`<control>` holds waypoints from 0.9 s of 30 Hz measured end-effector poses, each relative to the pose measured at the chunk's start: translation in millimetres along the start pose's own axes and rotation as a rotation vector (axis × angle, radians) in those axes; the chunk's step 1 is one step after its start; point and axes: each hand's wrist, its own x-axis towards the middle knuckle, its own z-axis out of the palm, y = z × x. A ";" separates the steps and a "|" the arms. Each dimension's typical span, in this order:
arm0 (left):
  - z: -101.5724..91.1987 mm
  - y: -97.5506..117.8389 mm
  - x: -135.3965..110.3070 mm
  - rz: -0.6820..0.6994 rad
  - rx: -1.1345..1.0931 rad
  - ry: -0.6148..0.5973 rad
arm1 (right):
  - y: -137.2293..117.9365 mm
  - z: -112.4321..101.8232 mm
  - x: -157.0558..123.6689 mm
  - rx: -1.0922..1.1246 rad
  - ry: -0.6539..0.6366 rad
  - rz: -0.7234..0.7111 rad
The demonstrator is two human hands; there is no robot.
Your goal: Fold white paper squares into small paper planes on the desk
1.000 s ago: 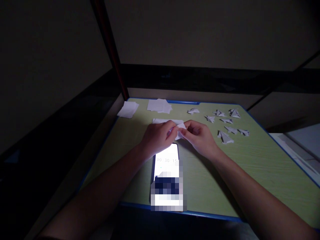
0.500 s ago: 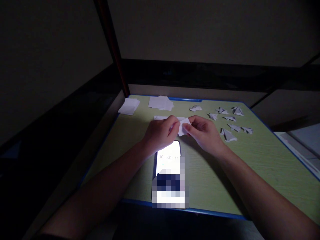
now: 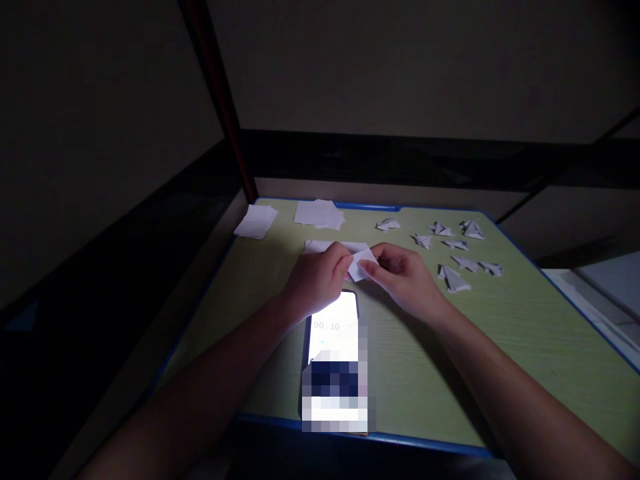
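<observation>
A small folded piece of white paper (image 3: 361, 265) is held between my two hands above the middle of the table. My left hand (image 3: 320, 277) pinches its left side, the fingers closed with their tips partly hidden. On its right side my right hand (image 3: 403, 277) grips it, the thumb lying on top and the other fingers behind. Beneath and behind the hands lies a flat white sheet (image 3: 320, 247), partly covered by them. A lit phone (image 3: 335, 327) showing a timer lies just below my left hand.
Two stacks of paper, a left stack (image 3: 256, 221) and a middle stack (image 3: 319, 214), lie along the table's back edge. Several folded paper pieces (image 3: 454, 279) are scattered at the right. The green table (image 3: 400, 380) has a blue rim, with walls behind and left.
Both hands keep hold of the folded paper, which has tilted slightly between them. The whole view has shifted a little, so the table sits lower in the picture.
</observation>
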 end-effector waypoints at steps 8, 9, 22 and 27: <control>14.0 0.2 -6.0 -0.020 -0.205 0.090 | 6.1 0.2 -1.8 -0.042 -0.084 0.048; 16.2 1.1 -6.7 -0.033 -0.227 0.094 | 6.4 0.0 -2.0 -0.043 -0.087 0.054; 12.8 -1.3 -0.7 -0.134 -0.374 0.088 | 1.9 -0.3 -2.0 0.053 -0.001 0.048; 13.8 -1.0 -3.0 -0.141 -0.386 0.032 | 0.8 2.6 -2.5 0.088 0.053 0.052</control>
